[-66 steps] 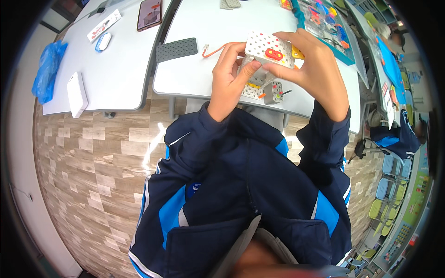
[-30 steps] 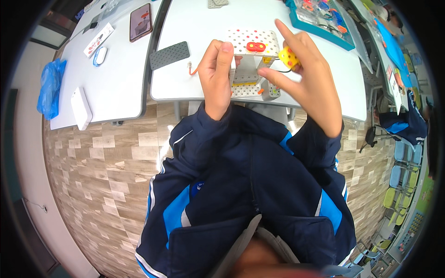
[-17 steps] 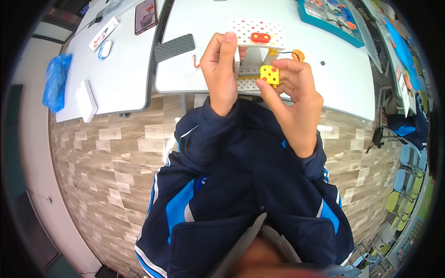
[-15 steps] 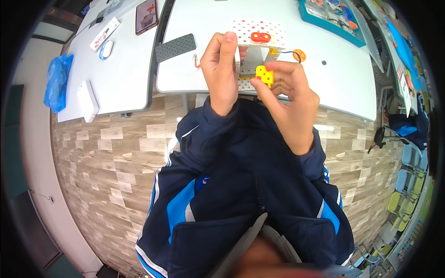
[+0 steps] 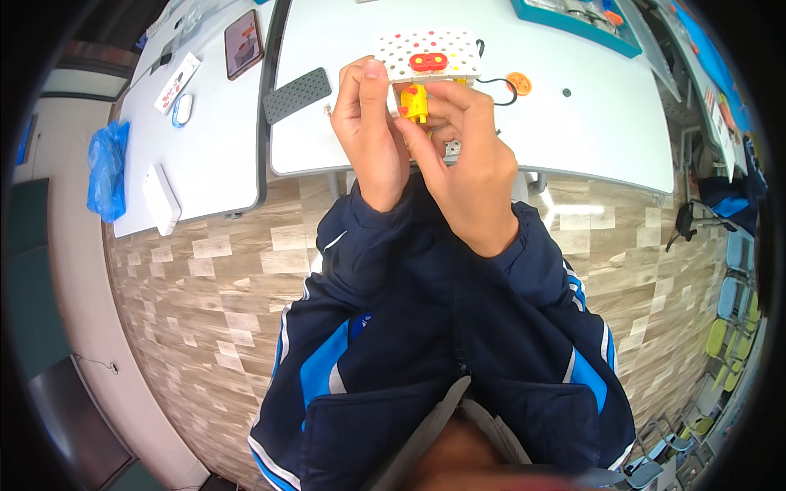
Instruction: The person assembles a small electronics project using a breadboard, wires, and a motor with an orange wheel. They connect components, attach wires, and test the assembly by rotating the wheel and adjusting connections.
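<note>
My left hand (image 5: 370, 135) grips the left side of a white building-block assembly (image 5: 438, 49), its thumb laid against the upper panel. That panel is full of holes, dotted with red and yellow pegs, and carries a red two-hole connector (image 5: 428, 62) on its front part. Between the thumb and fingers of my right hand (image 5: 467, 155) is a yellow building piece (image 5: 414, 103) with red pegs in it. It sits just below the panel's front edge, close to my left fingers. Whether it touches the assembly I cannot tell. My hands hide most of the assembly's lower part.
On the table lie a dark grey perforated plate (image 5: 296, 96), an orange wheel (image 5: 518, 83) and a small black round part (image 5: 566, 92). A teal parts tray (image 5: 585, 29) stands at the back right. The left table holds a phone (image 5: 244, 46) and a white box (image 5: 161, 199).
My right hand has brought the yellow piece left and up, near my left hand, and turned it. The view has also shifted slightly.
</note>
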### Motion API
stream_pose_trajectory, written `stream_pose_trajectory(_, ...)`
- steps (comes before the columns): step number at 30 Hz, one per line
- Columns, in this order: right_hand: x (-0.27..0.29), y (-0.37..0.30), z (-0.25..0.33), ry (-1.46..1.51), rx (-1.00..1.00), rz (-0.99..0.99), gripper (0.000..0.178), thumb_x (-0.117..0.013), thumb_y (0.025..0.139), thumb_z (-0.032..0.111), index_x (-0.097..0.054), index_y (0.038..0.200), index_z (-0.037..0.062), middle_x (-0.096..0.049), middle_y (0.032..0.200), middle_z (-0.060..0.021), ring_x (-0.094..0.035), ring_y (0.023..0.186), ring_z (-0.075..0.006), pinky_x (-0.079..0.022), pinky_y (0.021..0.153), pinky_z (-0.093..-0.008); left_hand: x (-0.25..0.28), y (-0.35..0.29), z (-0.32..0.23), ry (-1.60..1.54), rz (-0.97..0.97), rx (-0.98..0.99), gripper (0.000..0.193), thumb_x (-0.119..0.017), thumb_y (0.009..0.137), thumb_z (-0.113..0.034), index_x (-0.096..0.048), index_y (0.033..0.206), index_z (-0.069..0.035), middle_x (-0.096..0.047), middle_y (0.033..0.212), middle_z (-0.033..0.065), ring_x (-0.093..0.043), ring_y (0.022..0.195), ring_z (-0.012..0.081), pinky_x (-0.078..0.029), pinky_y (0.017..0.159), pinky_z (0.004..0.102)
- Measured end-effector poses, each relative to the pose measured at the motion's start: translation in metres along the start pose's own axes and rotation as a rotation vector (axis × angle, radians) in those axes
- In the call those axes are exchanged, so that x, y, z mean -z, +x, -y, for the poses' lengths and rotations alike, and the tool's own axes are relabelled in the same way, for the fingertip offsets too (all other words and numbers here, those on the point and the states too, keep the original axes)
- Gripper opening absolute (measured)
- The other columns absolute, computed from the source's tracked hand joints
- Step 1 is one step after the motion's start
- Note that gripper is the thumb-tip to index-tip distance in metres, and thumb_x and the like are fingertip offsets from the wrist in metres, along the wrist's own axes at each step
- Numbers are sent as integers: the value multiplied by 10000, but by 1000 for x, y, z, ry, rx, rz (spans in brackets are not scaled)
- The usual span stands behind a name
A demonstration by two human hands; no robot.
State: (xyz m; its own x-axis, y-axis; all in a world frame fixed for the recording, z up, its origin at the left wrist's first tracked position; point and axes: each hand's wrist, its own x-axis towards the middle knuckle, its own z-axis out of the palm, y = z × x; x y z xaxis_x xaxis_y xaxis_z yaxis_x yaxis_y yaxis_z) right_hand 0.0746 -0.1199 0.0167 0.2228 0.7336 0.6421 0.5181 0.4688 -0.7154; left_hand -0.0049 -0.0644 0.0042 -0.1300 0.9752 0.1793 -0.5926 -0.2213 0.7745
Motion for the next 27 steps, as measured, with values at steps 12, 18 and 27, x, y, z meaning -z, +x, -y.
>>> stream_pose_trajectory(12,-9,4,-14,-64,216,-166,324,-809,783,20,-759,1100,61,-683,928,-56,-678,758,-203,-546,629,-309,1,0,4,-8,47,-34,231,-579,1073,-232,-581,929,-52,-533,889,-30,-469,821,46,-423,738,221)
stream_pose_trajectory(18,-3,4,-14,120,125,-87,292,-780,836,19,-760,1126,56,-689,934,-64,-683,722,-167,-543,607,-281,-1,-2,0,4,58,-16,225,-578,1072,-243,-579,950,-54,-560,898,-19,-478,805,46,-425,698,225)
stream_pose_trajectory(27,6,4,-4,481,-300,46,232,-708,925,12,-744,1154,6,-665,971,-85,-694,749,-158,-562,634,-259,-5,-1,-2,27,48,-31,266,-562,1081,-257,-551,902,-61,-574,810,0,-477,711,44,-417,610,220)
